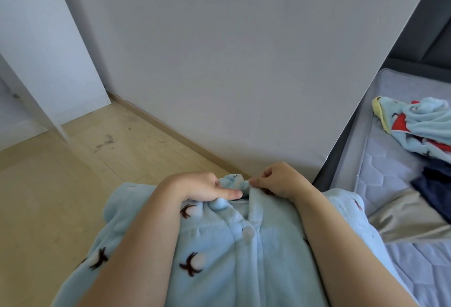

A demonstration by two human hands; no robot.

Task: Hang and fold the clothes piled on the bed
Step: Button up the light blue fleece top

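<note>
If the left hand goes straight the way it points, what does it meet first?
The left hand likely meets the bunched collar of the blue top, then the right hand pinching it; depth unclear.

Pyjama top [219,253]: light blue fleece cloth, plush, fuzzy nap, matt. Button [248,232] on its placket: pale, smooth, plastic-looking, slight gloss. Floor [61,184] left of pyjama top: wood-look boards, smooth, low sheen, smudged in patches. Skirting [170,133] beyond pyjama top: same wood tone, smooth. Wall [219,62] beyond pyjama top: painted, flat matt, faint scuffs. Mattress [380,165] right of pyjama top: quilted cloth, stitched hexagons, faint sheen. Clothes pile [424,123] on it: similar fluffy fleece, matt. Navy garment [436,184] and beige cloth [400,221] right of pyjama top: smoother cloth, matt. Bed frame [424,28]: dark grey, matt, material unclear.
</note>
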